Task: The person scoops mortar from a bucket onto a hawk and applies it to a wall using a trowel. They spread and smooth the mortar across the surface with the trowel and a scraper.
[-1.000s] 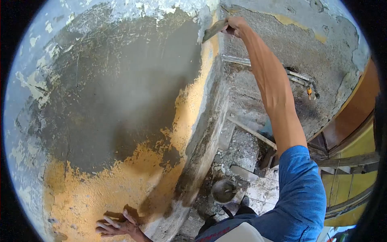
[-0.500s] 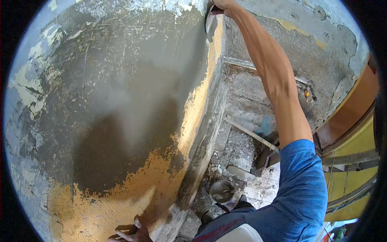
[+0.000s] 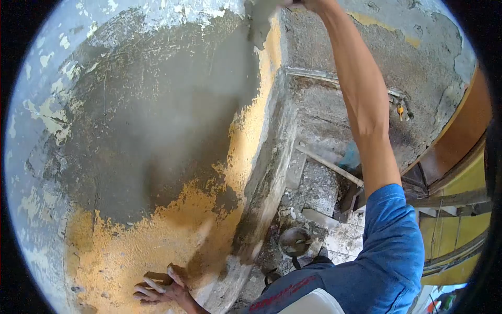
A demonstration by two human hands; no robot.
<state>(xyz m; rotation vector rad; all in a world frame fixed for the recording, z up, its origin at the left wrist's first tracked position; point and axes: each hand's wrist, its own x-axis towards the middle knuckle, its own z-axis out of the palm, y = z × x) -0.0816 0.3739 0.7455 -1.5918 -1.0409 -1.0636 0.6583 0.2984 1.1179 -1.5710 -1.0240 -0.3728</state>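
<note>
At the top edge of the view, my right hand (image 3: 309, 4) is closed on a trowel (image 3: 265, 20). The blade is smeared by motion and partly out of view, lying at the upper right edge of the grey plaster (image 3: 183, 99). This plaster spreads over the wall, with bare orange-yellow wall (image 3: 130, 256) below and along its right side. Low on that yellow part rests my left hand (image 3: 163, 289), its fingers spread against the surface and holding nothing.
A rough concrete corner edge (image 3: 266, 172) runs down right of the wall. Below it are a bucket (image 3: 294, 242), a pale pipe (image 3: 329, 165) and rubble on the floor. A yellow-handled valve (image 3: 400, 111) sits on the far wall. Wooden poles (image 3: 455, 201) stand at right.
My right hand and the trowel have shifted slightly, the blade now turned flatter to the left. My left hand has come further into view. The whole view has tilted a little.
</note>
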